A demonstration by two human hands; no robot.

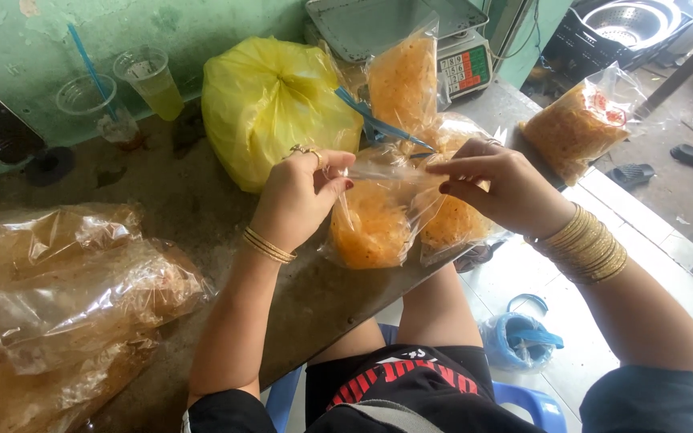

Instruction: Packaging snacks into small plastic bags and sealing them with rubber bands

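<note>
Sitting at a grey table (202, 224), a person is working on a small clear bag (370, 216) filled with orange crumbly food. The left hand (302, 196) is pinching the top of this bag, with the thumb and fingers pressed together on the plastic. The right hand (499, 188) is pinching the same plastic top from the other side, fingers closed on it too. The bag is hanging between both hands, just over the near edge of the table. A second bag (455, 220) of the same food is sitting right beside it, touching it, under the right hand. Gold bangles (587, 244) are shining on the right wrist, and thinner ones are sitting on the left wrist.

Behind the hands a big yellow bag (270, 104) is resting on the table, tied shut. Next to it a taller bag of orange food (403, 80) is leaning against a weighing scale (463, 68). Another filled bag (579, 124) is lying at the far right end of the table. Two plastic cups (150, 80) are standing by the green wall, one with a blue straw. A heap of long clear bags (66, 305) is lying on the left side of the table
</note>
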